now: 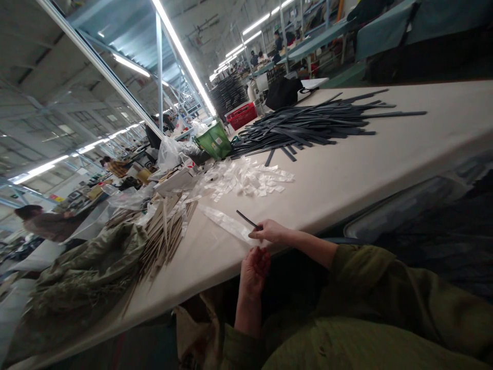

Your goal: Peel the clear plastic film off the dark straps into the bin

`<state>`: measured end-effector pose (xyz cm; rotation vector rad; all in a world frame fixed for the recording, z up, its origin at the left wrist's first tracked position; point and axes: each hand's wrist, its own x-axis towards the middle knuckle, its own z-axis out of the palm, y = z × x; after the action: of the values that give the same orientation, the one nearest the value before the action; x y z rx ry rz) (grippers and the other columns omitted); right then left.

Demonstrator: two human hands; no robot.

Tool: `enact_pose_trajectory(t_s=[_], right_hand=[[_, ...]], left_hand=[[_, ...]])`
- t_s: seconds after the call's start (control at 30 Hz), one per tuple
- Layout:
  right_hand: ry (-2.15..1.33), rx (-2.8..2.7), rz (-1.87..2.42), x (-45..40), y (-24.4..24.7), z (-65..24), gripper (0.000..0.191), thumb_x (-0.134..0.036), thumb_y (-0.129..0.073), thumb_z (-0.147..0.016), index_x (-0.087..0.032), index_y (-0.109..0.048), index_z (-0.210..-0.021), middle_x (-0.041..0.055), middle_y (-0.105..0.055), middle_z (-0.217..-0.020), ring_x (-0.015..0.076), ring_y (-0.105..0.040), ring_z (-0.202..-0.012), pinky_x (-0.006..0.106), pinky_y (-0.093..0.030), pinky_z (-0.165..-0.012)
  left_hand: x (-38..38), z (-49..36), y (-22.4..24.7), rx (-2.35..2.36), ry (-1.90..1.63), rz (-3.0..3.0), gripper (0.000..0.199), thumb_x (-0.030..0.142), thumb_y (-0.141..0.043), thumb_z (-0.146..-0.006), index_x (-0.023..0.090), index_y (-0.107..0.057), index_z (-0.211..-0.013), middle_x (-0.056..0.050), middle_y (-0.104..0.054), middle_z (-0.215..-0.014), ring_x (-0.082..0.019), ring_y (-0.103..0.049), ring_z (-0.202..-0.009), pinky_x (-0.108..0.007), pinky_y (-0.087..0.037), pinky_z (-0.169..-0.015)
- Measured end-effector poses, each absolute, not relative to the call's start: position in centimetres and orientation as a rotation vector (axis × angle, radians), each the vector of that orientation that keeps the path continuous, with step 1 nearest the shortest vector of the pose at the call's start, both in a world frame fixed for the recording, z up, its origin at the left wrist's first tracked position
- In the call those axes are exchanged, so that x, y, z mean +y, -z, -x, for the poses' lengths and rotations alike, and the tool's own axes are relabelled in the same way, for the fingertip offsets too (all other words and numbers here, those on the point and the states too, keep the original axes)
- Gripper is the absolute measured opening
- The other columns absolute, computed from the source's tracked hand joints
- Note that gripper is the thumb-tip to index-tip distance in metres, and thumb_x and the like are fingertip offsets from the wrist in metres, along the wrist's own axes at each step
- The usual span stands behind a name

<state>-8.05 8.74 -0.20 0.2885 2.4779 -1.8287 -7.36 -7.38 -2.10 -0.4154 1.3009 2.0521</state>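
Near the table's front edge, my right hand [269, 232] is closed on a thin dark strip [248, 219], whose free end points up and to the left. A translucent white plastic strip [225, 222] stretches from the tabletop to my hands. Just below my right hand is my left hand [255, 264], its fingers curled at the near end of the plastic strip. Which hand grips that end is hard to tell. Beyond my hands lies a loose pile of short white plastic pieces [246, 177].
A large heap of dark strips [308, 123] covers the table's far part. A green basket [214, 140] and a red basket [242, 115] stand behind. Tan strips [165, 231] and olive cloth [92, 262] lie left. A person [48, 222] sits at far left.
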Motion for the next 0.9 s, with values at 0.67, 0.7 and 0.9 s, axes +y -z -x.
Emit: enact_pose_trajectory(t_s=[0.67, 0.7, 0.9], right_hand=[[1.898, 2.503, -0.285, 8.4, 1.2, 8.1, 0.02, -0.014, -0.059, -0.075, -0.015, -0.077, -0.084, -0.0021, -0.071, -0.07, 0.0149, -0.062, -0.068, 0.022, -0.042, -0.062], [1.89, 2.518, -0.291, 8.5, 1.2, 8.1, 0.02, -0.014, -0.059, -0.074, -0.016, -0.077, -0.083, -0.002, -0.071, -0.07, 0.0151, -0.062, -0.068, 0.022, -0.042, -0.063], [1.881, 2.681, -0.553, 12.0, 0.7, 9.3, 0.018, -0.021, -0.058, -0.082, -0.012, -0.073, -0.084, 0.0037, -0.071, -0.071, 0.018, -0.062, -0.07, 0.026, -0.044, -0.069]], left_hand=[[-8.1, 8.7, 4.6, 1.449, -1.942, 0.243, 0.05, 0.04, -0.094, -0.052, 0.012, -0.066, -0.083, -0.003, -0.07, -0.07, -0.016, -0.069, -0.064, -0.023, -0.053, -0.062], [-8.1, 8.7, 4.7, 1.443, -1.95, 0.251, 0.05, 0.041, -0.094, -0.051, 0.012, -0.066, -0.082, -0.002, -0.069, -0.068, -0.015, -0.068, -0.062, -0.023, -0.053, -0.062], [-7.7, 8.5, 4.3, 1.394, -1.932, 0.315, 0.042, 0.039, -0.091, -0.059, 0.013, -0.065, -0.079, -0.003, -0.071, -0.073, -0.016, -0.07, -0.065, -0.024, -0.054, -0.062]])
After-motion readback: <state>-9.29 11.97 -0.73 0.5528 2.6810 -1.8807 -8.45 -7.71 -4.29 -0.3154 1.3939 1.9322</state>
